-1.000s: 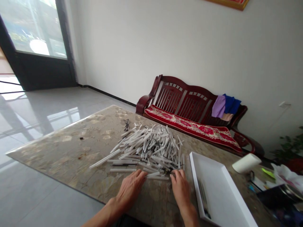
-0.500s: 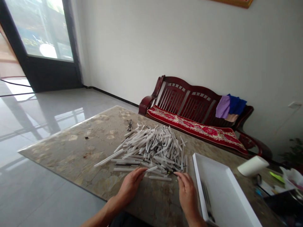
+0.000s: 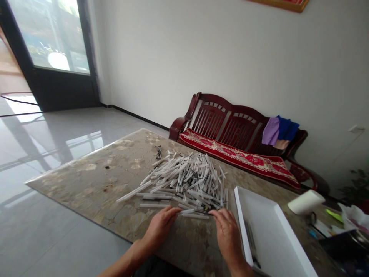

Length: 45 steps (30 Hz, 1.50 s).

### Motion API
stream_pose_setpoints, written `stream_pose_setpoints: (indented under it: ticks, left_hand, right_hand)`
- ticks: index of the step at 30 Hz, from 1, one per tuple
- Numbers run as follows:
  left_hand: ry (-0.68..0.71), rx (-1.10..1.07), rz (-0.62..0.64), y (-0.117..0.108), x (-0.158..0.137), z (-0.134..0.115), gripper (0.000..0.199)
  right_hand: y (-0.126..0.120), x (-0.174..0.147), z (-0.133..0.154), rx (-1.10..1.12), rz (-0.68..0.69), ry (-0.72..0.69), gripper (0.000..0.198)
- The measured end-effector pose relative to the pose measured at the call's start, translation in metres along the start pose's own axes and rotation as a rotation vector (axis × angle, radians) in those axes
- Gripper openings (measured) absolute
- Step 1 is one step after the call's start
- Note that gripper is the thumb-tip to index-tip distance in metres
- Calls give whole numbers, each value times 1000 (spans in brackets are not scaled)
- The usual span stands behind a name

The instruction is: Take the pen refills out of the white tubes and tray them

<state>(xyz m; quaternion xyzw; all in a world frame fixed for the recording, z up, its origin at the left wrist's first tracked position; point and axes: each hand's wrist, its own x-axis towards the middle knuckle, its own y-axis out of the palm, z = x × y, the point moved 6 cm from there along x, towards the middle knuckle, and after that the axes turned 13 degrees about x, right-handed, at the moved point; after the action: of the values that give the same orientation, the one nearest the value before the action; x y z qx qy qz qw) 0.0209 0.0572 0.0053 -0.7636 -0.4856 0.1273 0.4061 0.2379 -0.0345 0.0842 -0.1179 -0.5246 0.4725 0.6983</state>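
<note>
A heap of thin whitish tubes [image 3: 187,173], several with dark rods among them, lies spread on the patterned table. At its near edge my left hand [image 3: 163,225] is closed in a pinch on the end of a white tube [image 3: 188,211]. Thumb and fingers of my right hand [image 3: 226,227] are pressed together on a thin dark rod [image 3: 211,212], facing the white tube. Whether the two pieces touch is too small to make out. Just beyond both hands another white tube [image 3: 196,216] lies flat on the table.
Right of my right hand is a shallow white tray [image 3: 276,238] with several dark rods [image 3: 252,242] along its left side. Past it stand a white roll [image 3: 306,202] and assorted clutter. Black-framed glasses [image 3: 158,152] lie behind the heap. A wooden bench [image 3: 227,119] borders the table's far side.
My right hand has shifted slightly left, closer to my left hand. The white tube in my left hand has dropped a little and lies more level. The heap looks the same.
</note>
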Motion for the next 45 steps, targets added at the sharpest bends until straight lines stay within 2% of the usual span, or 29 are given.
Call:
stream_pose_setpoints:
  ticks: [3,5,10,13,16,18,21,24,27,34,39,45]
  left_hand:
    - [76,108,8,-1,-3,-6,32]
    - [144,161,21,1,-5,-13,30]
    - [211,136,71,12,-13,-25,27]
    - [160,19,53,12,-18,-19,21]
    - [63,-174,-3,2,-21,-7,24]
    - [13,-276,-42,-8,-22,-1,29]
    - [-12,-312,-61,-20,-21,3,30]
    - [-16,-292,-53,-26,-20,7,30]
    - [-16,-271,-51,-30,-20,13,28]
    - [-205,-252,-102,-33,-25,36,28]
    - [-185,-188,-125,-28,-26,38,25]
    - [-166,-226,-133,-29,-25,37,25]
  right_hand:
    - [0,3,9,-106,58,-57,30]
    - [7,2,15,-94,123,-61,31]
    - [39,-12,30,244,179,106,35]
    - [47,-14,33,523,113,216,41]
    - [41,-4,11,658,-86,374,42]
    - [42,5,-9,607,-158,469,36]
    - [58,19,-20,455,-40,452,24]
    - [84,28,-5,320,149,346,25]
    - [107,40,17,197,258,257,27]
    - [152,105,40,-132,349,155,14]
    - [187,136,43,-208,419,164,11]
    - [206,145,42,-229,451,191,12]
